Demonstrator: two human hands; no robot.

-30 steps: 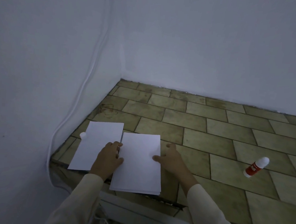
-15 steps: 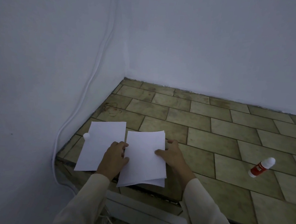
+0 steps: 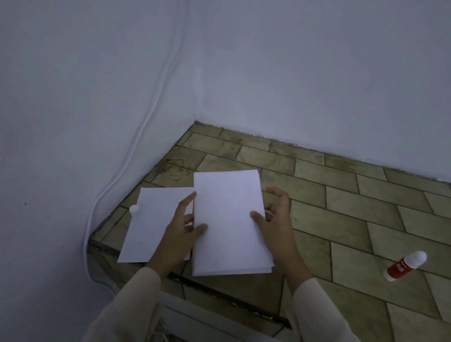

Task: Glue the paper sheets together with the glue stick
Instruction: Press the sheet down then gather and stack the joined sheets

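- Two pale sleeves enter from the bottom edge, at about 6 o'clock.
- The left hand (image 3: 179, 230) pinches the left edge of a thin stack of white sheets (image 3: 229, 219), thumb on top and fingers beneath; the index finger points away along the edge.
- The right hand (image 3: 275, 227) holds the stack's right edge, thumb pressed on the top sheet, the other fingers curled loosely beside and behind it.
- The stack is plain, unmarked and slightly fanned at its near right corner; its near end reaches the front lip of the tiled counter (image 3: 350, 206).
- At 9 o'clock from the stack a single white sheet (image 3: 154, 224) lies flat, partly under the left hand, with a small white cap (image 3: 134, 209) at its left edge.
- A glue stick (image 3: 405, 266), red body with a white rounded end, lies on its side well apart at 3 o'clock.
- The tiles are worn olive-brown, laid like bricks.
- Bare bluish-white walls (image 3: 306, 69) meet in a corner at 12 o'clock; a white cable (image 3: 142, 127) runs down the left wall.
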